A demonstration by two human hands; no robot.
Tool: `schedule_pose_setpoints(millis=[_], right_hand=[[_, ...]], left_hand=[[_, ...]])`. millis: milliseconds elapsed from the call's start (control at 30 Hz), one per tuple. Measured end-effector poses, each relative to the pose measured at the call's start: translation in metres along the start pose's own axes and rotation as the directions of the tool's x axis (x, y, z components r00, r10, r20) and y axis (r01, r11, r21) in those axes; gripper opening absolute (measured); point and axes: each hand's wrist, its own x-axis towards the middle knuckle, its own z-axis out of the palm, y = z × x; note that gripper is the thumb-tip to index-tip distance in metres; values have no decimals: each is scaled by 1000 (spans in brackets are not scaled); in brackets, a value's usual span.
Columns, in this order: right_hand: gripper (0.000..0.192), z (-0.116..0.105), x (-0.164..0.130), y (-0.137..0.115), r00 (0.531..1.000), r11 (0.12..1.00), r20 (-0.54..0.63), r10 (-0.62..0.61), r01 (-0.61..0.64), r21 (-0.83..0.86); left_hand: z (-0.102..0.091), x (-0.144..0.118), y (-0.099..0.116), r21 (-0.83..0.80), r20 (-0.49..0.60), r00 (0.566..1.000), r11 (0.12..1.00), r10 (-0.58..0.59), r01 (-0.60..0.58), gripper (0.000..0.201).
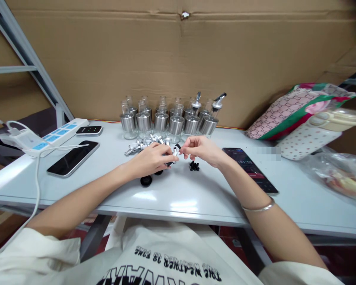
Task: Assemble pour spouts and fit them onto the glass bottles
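My left hand [152,159] is closed around a silver-and-black pourer spout [175,151], its tip showing past the fingertips. Close beside it, the thumb and fingers of my right hand [200,149] pinch a small black piece [178,146] at the top of that spout. Whether the piece is seated on the spout I cannot tell. Behind my left hand lies a heap of silver pourer spouts [135,147]. Black round caps [146,181] rest below that hand, one of them partly hidden. A little pile of small black pieces [194,166] sits under my right hand.
Several glass bottles with steel sleeves [176,124] stand in rows at the back; two carry pourers. To the left are a power strip [57,136], a phone [74,158] and a small black-faced device [89,130]. Another phone [249,168], a tumbler [311,134] and bags are at right.
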Motion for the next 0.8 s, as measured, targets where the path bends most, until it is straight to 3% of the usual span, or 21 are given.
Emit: schedule_pose_setpoints(millis=[467, 800], right_hand=[[28, 0, -2, -6, 999, 993, 34, -40, 36, 117], [29, 0, 0, -2, 999, 990, 26, -30, 26, 138]], left_hand=[[-3, 2, 1, 13, -45, 999, 1000, -5, 5, 23], [0, 1, 4, 57, -112, 989, 993, -93, 100, 24]])
